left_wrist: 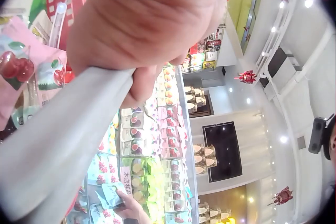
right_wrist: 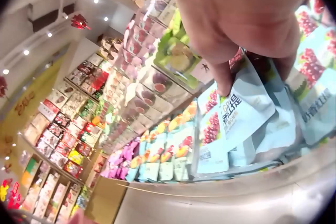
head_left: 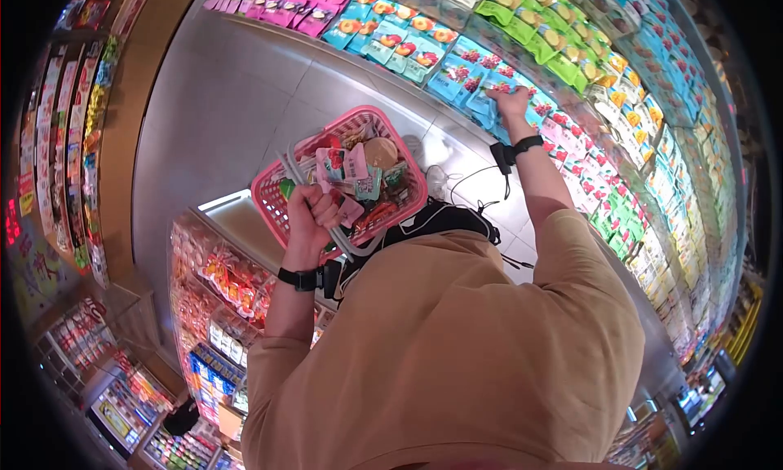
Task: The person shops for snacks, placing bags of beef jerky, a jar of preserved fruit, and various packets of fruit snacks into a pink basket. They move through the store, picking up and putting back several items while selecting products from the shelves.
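My left hand (head_left: 314,215) grips the grey handle (left_wrist: 63,145) of a pink plastic basket (head_left: 326,131). Inside the basket lie a pink pouch with cherries printed on it (head_left: 341,167), a round tan item (head_left: 381,154) and several other packs. On the display shelf, my right hand (head_left: 512,105) pinches the top of a light blue snack pouch (right_wrist: 248,103) with printed lettering. That pouch stands tilted among similar blue pouches showing red berries (right_wrist: 211,129); the hand hides its upper part.
Beside the blue pouches stand peach-printed pouches (head_left: 383,38), with green pouches (head_left: 542,26) on a higher tier. The shelf's front edge (right_wrist: 252,182) runs along the grey tiled floor (head_left: 236,79). A lower left stand holds red packs (head_left: 232,286). Cables (head_left: 477,176) hang near my waist.
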